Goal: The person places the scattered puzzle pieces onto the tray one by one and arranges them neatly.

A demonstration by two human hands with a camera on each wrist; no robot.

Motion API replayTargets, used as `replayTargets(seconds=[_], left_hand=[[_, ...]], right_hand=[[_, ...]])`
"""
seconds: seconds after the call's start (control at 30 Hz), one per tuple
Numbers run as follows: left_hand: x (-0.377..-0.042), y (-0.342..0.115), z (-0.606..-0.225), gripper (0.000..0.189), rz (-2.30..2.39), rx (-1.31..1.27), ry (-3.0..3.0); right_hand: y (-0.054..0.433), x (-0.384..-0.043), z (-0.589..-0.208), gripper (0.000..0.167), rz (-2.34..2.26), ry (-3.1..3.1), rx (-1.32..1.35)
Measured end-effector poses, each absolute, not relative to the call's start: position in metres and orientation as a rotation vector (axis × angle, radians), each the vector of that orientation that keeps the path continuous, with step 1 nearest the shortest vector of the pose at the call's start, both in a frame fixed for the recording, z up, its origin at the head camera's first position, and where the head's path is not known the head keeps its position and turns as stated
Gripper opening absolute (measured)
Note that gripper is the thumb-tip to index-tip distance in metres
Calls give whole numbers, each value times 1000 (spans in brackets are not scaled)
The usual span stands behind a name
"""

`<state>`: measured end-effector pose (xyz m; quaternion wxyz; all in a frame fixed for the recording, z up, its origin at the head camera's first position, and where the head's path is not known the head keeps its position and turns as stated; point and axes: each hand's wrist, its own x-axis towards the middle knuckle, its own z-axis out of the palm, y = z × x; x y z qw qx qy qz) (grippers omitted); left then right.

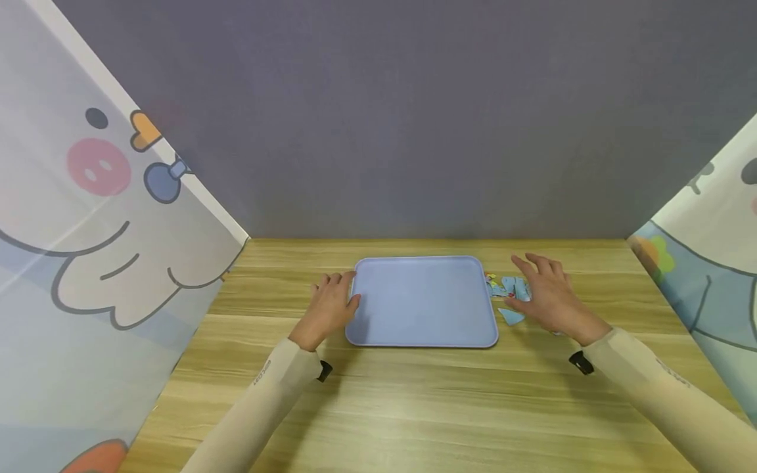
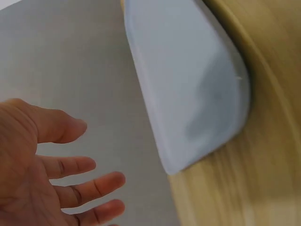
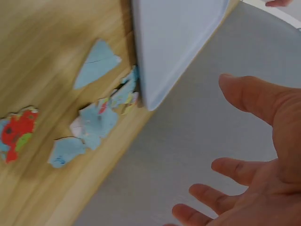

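A light blue rectangular tray (image 1: pixel 422 302) lies flat on the wooden table. My left hand (image 1: pixel 330 306) hovers beside its left edge, fingers and thumb spread; the left wrist view shows that hand with nothing in it. To the right of the tray my right hand (image 1: pixel 551 301) is held over several flat, irregular printed pieces, its fingers apart and its palm bare in the right wrist view. Among them are a pale blue triangular piece (image 3: pixel 96 66), a cluster of blue pieces (image 3: pixel 96 123) close to the tray's edge, and a red and green printed piece (image 3: pixel 19 132).
The wooden table (image 1: pixel 402 407) extends in front of the tray. Behind it rises a plain grey wall (image 1: pixel 378 131). Cartoon-printed panels stand at the left (image 1: pixel 89 263) and right (image 1: pixel 710 263). A black strap (image 1: pixel 581 362) shows at the right wrist.
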<state>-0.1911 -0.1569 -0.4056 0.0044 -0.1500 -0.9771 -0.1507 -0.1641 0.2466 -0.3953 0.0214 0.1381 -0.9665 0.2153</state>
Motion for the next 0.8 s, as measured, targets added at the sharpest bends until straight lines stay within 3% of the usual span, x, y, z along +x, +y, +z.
replayTargets(seconds=[0.53,0.8], left_hand=[[-222,-176,-446,47,-910,-360,-3126],[-233,-179,-458,44,-1006,-385,-3133]], right_hand=[[267,-175,-425,70,790,-3109,354],[270,-180,-439,55,804,-3137,335]])
